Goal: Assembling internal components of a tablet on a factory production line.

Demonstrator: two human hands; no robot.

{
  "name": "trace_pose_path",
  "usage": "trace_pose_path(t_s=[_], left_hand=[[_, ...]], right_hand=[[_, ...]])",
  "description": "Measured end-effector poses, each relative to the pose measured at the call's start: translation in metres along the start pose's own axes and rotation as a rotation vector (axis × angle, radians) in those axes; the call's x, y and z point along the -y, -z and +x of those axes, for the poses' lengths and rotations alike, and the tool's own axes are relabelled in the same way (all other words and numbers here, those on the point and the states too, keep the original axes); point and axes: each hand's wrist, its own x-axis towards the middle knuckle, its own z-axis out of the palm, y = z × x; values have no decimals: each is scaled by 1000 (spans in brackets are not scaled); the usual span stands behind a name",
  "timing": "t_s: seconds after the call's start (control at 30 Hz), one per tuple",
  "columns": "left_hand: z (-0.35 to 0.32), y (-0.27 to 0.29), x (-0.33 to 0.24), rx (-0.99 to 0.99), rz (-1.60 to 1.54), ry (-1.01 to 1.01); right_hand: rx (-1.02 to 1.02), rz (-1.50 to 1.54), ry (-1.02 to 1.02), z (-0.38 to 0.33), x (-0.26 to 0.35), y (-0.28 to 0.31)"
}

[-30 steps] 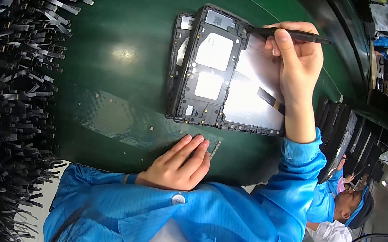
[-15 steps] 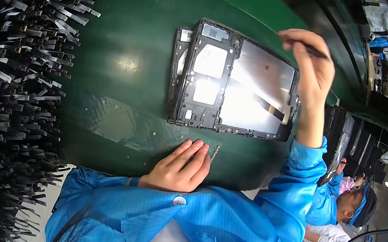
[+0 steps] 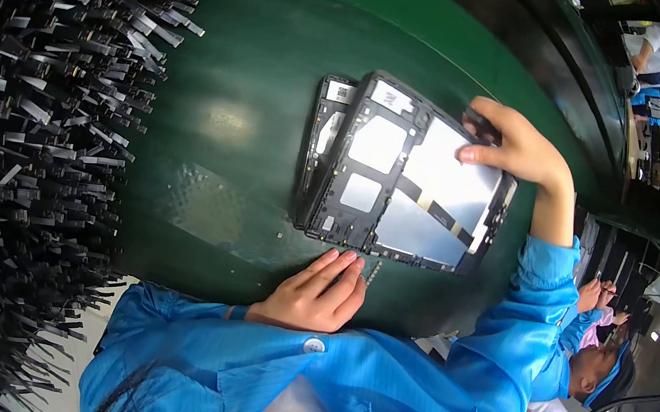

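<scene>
A tablet housing with a silvery display back [image 3: 443,179] lies slightly turned on top of a second, similar black tablet housing [image 3: 311,158] whose left part shows. My right hand [image 3: 513,147] grips the upper one at its far right edge, thumb on the silvery panel and fingers over the rim. Something dark and slim shows between those fingers; its kind is not clear. My left hand [image 3: 314,291] rests on the bench with fingers stretched out, fingertips close to the housing's near edge. Beside them is a short strip of small pale pieces [image 3: 373,273].
Many black and grey flat flex cables [image 3: 59,112] hang in a dense mass along the left side. The green bench mat [image 3: 236,60] carries a clear film [image 3: 205,202] and a few tiny pieces. At the right, a co-worker in a blue cap [image 3: 596,370] sits nearby.
My right hand has come down from above the housing and taken hold of its far right edge. The upper housing has turned slightly clockwise. My left hand stays near the same spot on the bench.
</scene>
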Motion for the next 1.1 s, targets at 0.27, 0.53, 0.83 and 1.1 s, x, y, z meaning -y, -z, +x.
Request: trace_pose_path(t_s=[0.27,0.53,0.83,1.1], left_hand=[[2,-2,1,-104,-40,7],[-3,-1,-2,-72,-17,-12],[-2,6,2,13,-124,10],[8,10,0,49,-43,48]], right_hand=[[-236,646,-1,-43,-4,12],[-1006,797,-208,133,-103,53],[-1080,370,-222,133,-35,38],[-782,845,177,-88,21,-139]])
